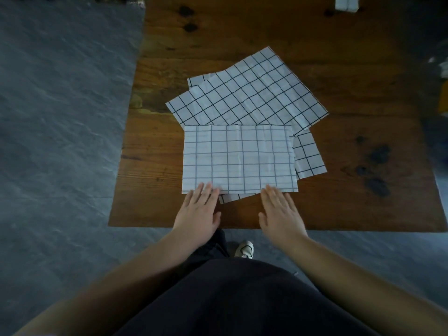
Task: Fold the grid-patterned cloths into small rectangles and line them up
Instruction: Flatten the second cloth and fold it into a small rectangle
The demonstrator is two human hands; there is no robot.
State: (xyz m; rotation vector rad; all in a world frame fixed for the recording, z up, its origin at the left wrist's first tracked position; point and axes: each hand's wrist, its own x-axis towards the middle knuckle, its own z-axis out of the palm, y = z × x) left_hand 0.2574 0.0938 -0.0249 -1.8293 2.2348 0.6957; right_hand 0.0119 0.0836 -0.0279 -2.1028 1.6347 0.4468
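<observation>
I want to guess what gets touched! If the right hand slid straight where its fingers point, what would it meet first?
The right hand would meet the folded grid cloth first; its fingertips seem to rest on that cloth's near edge. Farther along lie the unfolded grid cloths.

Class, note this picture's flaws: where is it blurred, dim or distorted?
Head view: left hand and right hand show motion blur; the folded cloth is brightest and sharp; the table bows along its left edge, wide-angle distortion; far corners fall dark.
</observation>
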